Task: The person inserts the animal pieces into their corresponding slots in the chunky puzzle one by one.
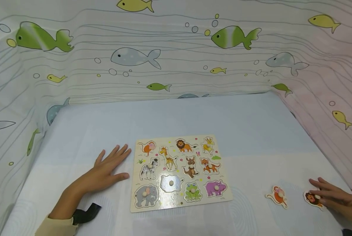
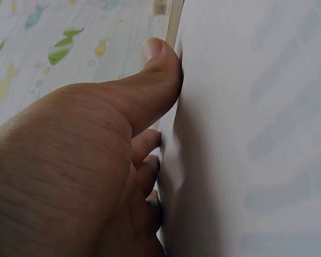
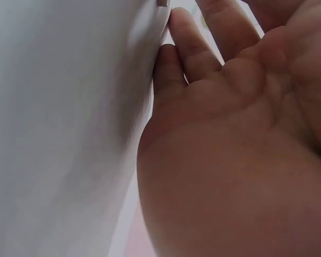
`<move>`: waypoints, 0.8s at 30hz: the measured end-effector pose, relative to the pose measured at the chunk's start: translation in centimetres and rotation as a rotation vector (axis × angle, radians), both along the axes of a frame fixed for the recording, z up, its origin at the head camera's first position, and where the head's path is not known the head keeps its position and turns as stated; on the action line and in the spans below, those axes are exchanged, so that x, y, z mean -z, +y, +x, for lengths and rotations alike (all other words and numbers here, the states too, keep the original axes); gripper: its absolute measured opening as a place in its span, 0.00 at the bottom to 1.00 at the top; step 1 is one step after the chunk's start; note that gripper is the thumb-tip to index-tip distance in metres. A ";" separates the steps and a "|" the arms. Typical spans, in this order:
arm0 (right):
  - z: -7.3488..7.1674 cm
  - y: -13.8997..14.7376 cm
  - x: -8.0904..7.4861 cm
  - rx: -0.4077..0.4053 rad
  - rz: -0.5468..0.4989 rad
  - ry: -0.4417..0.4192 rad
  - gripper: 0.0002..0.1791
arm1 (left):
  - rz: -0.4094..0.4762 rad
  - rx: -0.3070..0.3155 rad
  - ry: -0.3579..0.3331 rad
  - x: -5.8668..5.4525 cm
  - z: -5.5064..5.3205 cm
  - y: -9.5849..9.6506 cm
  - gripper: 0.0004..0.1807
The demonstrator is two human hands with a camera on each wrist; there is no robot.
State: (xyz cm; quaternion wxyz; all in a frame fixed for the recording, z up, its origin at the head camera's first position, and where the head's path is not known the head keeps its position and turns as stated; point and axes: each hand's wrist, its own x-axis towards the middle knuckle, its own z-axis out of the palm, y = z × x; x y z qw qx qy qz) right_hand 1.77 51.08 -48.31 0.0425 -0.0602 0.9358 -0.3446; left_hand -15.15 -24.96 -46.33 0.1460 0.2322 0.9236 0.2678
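A wooden animal puzzle board [image 1: 176, 207] lies on the table. My left hand [image 1: 106, 170] rests palm down just left of it, fingers spread and holding nothing; in the left wrist view its thumb [image 2: 155, 69] reaches toward the board's edge. At the far right, my right hand [image 1: 338, 200] has its index finger and thumb at the white knob of a lion puzzle piece [image 1: 311, 198], pinching it. The lion piece appears to be at the table surface. Left of it lies a monkey puzzle piece [image 1: 277, 197]. The right wrist view shows the palm [image 3: 230, 160], with the pinch hidden.
On the board sit several knobbed pieces, among them an elephant [image 1: 146, 199], a frog [image 1: 192, 196] and a purple hippo [image 1: 212, 188]. The monkey and lion recesses show printed pictures without knobs. A fish-patterned curtain [image 1: 176, 39] encloses the pale table [image 1: 176, 114].
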 end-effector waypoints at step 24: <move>-3.6 -2.2 -2.7 0.048 -0.087 0.255 0.22 | 0.011 -0.003 -0.002 -0.3 0.2 0.1 0.48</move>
